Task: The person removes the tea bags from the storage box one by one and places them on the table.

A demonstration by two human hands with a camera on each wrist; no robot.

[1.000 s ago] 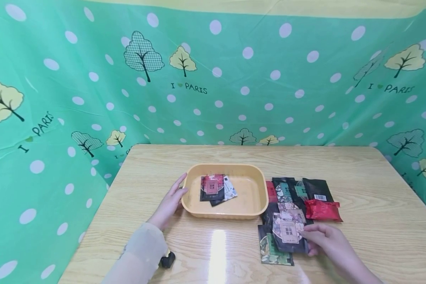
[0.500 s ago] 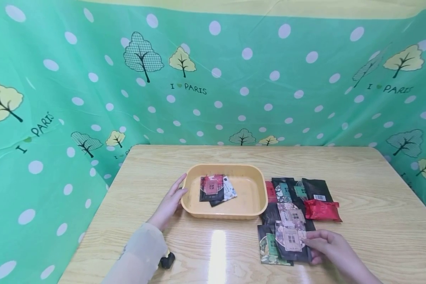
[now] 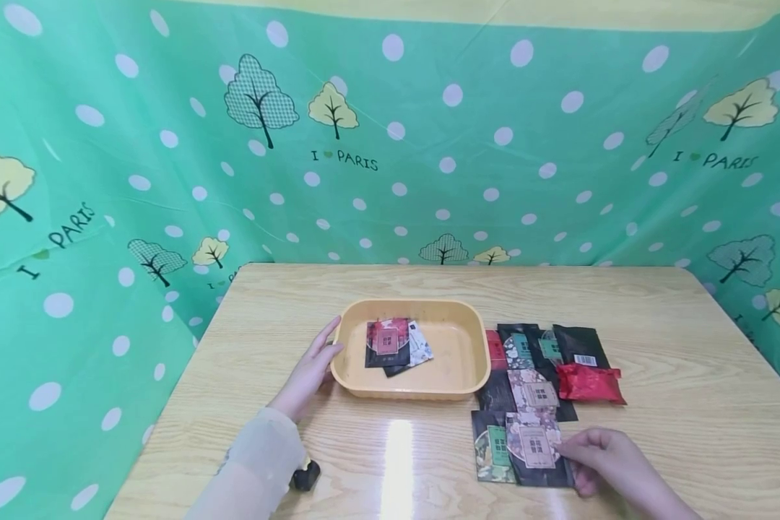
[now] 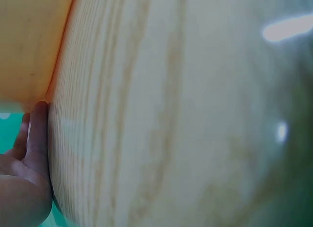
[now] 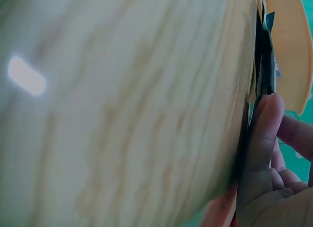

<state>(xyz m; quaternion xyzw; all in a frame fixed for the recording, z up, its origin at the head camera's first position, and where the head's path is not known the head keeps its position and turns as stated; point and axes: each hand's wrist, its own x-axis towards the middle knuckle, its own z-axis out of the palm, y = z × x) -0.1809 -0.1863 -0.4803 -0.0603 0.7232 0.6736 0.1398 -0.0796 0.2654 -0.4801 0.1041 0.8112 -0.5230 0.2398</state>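
My left hand (image 3: pixel 307 374) touches the left end of a shallow tan plastic basin (image 3: pixel 458 396), its fingers fairly straight. In the left wrist view the fingers (image 4: pixel 37 131) lie against the basin's outer wall. Two sachets, one with a red label (image 3: pixel 388 342) and one mostly under it, lie inside. At the table's front right, my right hand (image 3: pixel 606 456) pinches the right edge of a black sachet with a pink floral label (image 3: pixel 536 449). That sachet lies beside a green-labelled sachet (image 3: pixel 494 451). In the right wrist view, thumb and finger meet at its edge.
Several more sachets, such as a pink floral one (image 3: pixel 534 393) and a plain black one (image 3: pixel 581 345), lie overlapping right of the basin. A shiny red packet (image 3: pixel 590 383) is at their right. A small black object (image 3: pixel 307 477) sits near my left sleeve. A green curtain (image 3: pixel 390 202) hangs behind.
My right hand has moved the pink-labelled sachet toward the table's front and slightly right, straightening it and uncovering more of the sachets behind. The left hand and basin have stayed put.
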